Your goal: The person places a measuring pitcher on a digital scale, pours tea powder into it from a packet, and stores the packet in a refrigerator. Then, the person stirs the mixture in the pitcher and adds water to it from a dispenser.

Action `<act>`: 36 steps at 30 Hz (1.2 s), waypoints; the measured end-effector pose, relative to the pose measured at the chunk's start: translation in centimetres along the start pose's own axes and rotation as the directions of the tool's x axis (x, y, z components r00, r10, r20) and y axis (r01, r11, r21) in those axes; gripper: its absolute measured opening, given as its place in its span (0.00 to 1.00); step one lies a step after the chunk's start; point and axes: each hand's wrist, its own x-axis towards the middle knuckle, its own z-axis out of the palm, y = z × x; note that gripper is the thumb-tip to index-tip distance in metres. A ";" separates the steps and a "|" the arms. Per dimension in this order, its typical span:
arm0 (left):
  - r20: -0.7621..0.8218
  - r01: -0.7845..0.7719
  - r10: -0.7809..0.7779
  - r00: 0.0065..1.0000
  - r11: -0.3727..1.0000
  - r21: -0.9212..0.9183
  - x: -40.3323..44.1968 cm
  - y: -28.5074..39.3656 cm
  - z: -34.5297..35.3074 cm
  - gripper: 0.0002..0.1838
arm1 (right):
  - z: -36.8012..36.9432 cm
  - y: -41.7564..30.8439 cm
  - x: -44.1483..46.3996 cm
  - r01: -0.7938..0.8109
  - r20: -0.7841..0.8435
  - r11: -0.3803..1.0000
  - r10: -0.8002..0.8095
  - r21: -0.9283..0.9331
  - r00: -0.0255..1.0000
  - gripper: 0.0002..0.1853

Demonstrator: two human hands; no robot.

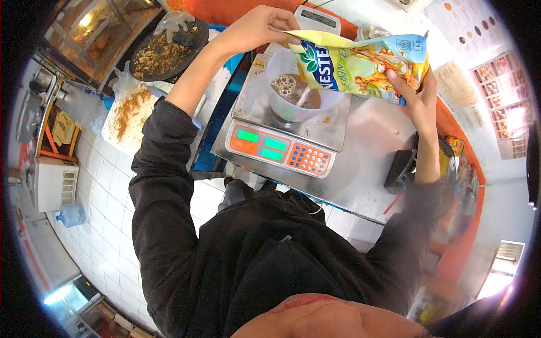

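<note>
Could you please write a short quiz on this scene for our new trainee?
1. True or false: the left hand and the right hand both hold the yellow-and-blue plastic pouch.
2. What does the round, translucent plastic container stand on? A) the white tiled floor; B) the flat metal plate of the grey-and-orange electronic scale; C) the round black tray.
3. How many lit green displays show on the scale?

Key: 1. True. 2. B. 3. Three.

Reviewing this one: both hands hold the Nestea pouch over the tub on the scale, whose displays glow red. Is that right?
No: in the head view, the displays glow green, not red. The left hand and right hand do hold the Nestea pouch over the tub on the scale.
</note>
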 end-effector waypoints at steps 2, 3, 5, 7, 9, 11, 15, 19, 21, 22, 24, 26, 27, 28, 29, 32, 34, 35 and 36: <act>-0.073 -0.008 -0.002 0.997 0.992 -0.128 -0.3 0.1 0.0 0.09 | 0.1 -0.6 -0.3 -0.009 -0.007 1.000 0.009 0.029 1.000 0.20; -0.076 -0.010 0.001 0.997 0.992 -0.126 -0.7 0.4 0.1 0.09 | 0.1 -0.8 -0.3 -0.019 -0.016 0.998 0.020 0.059 1.000 0.20; -0.087 -0.011 0.014 0.996 0.999 0.032 -1.4 1.0 0.4 0.09 | 0.3 -0.7 -0.5 -0.010 -0.027 1.000 0.010 0.010 1.000 0.20; -0.124 0.023 -0.037 0.992 0.994 -0.110 -1.3 0.3 0.8 0.09 | 0.4 -0.6 -0.9 -0.007 -0.036 0.999 0.005 -0.041 0.999 0.19; -0.190 0.041 -0.065 0.980 0.991 -0.128 -1.2 0.0 0.8 0.08 | 0.6 -0.6 -0.9 0.000 -0.004 1.000 0.000 0.017 1.000 0.19; -0.199 0.002 -0.020 0.980 0.996 -0.092 -1.3 -0.9 1.1 0.09 | 0.5 -0.6 -1.0 0.013 -0.013 1.000 -0.013 -0.028 1.000 0.20; -0.281 -0.032 0.003 0.960 0.995 -0.096 -1.4 -0.4 1.2 0.08 | 1.0 -0.3 -1.4 0.010 -0.085 0.994 -0.019 -0.111 0.996 0.19; -0.312 -0.079 0.018 0.950 0.980 -0.183 -1.7 -1.0 1.4 0.10 | 1.0 -0.3 -1.4 0.018 -0.160 0.998 -0.028 -0.065 0.987 0.18; -0.293 -0.088 0.027 0.956 0.977 -0.197 -2.0 -1.6 1.6 0.11 | 1.1 -0.2 -1.3 0.019 -0.177 0.999 -0.028 -0.048 0.984 0.18; -0.274 -0.087 0.045 0.961 0.986 -0.141 -2.1 -1.7 1.6 0.11 | 1.1 -0.2 -1.3 0.006 -0.176 0.999 -0.016 -0.054 0.984 0.18; -0.285 -0.064 0.078 0.955 0.996 0.057 -2.4 -1.6 1.6 0.12 | 1.3 0.0 -1.4 -0.007 -0.174 0.998 -0.004 -0.061 0.985 0.18; -0.312 -0.067 0.080 0.947 0.996 0.050 -2.6 -1.5 2.0 0.13 | 1.5 0.4 -1.6 0.005 -0.178 1.000 -0.006 -0.008 0.984 0.19; -0.335 -0.074 0.086 0.938 0.996 0.047 -2.6 -1.5 2.0 0.13 | 1.7 0.5 -1.6 0.006 -0.178 1.000 -0.007 -0.008 0.984 0.19; -0.335 -0.074 0.086 0.938 0.996 0.046 -2.6 -1.7 2.1 0.13 | 1.8 0.6 -1.4 0.010 -0.204 1.000 -0.016 -0.029 0.979 0.20; -0.344 -0.087 0.103 0.933 0.994 0.061 -2.7 -2.1 2.4 0.13 | 1.9 0.6 -1.4 0.013 -0.229 0.999 -0.024 -0.050 0.973 0.21; -0.393 -0.085 0.125 0.911 0.989 0.117 -2.6 -2.3 2.4 0.14 | 1.8 -0.1 -2.0 -0.047 -0.135 0.998 0.041 -0.041 0.990 0.21; -0.424 -0.074 0.135 0.895 0.985 0.157 -2.8 -1.9 2.4 0.14 | 1.9 -0.1 -1.9 -0.028 -0.178 0.997 0.015 -0.067 0.984 0.20; -0.372 -0.049 0.084 0.924 0.994 0.101 -3.1 -1.6 2.7 0.12 | 1.9 -0.1 -1.9 -0.013 -0.222 0.995 -0.008 -0.094 0.975 0.20; -0.318 -0.020 0.034 0.948 0.999 0.048 -3.4 -1.4 2.9 0.11 | 1.6 0.4 -1.7 0.010 -0.238 0.994 -0.035 -0.109 0.971 0.20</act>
